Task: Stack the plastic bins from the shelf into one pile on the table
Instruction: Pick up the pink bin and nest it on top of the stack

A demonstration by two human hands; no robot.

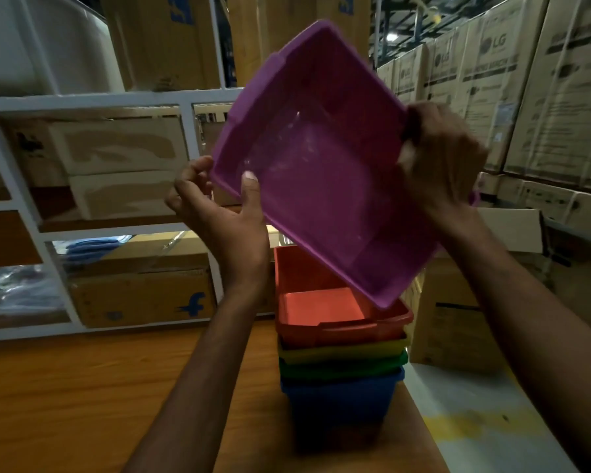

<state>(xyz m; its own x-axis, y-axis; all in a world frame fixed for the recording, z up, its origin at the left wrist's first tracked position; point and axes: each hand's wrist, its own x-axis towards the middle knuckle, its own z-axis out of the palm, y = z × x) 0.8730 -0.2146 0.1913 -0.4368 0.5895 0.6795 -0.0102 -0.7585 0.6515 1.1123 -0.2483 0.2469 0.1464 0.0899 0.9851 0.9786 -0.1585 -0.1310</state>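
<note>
I hold a purple plastic bin (321,158) tilted in the air, its open side facing me, above a pile of bins on the wooden table (82,387). My left hand (226,213) grips its left rim with the thumb inside. My right hand (440,158) grips its right rim. The pile has a red bin (321,308) on top, then a yellow bin (342,351), a green bin (342,370) and a blue bin (338,404) at the bottom. The purple bin's lower corner hangs just over the red bin's rim and hides the red bin's far right part.
A white metal shelf (185,100) with cardboard boxes (140,291) stands behind the table on the left. A brown box (451,322) sits right of the pile. Stacked cartons (526,80) fill the right side. The table's right edge runs beside a pale floor (475,421).
</note>
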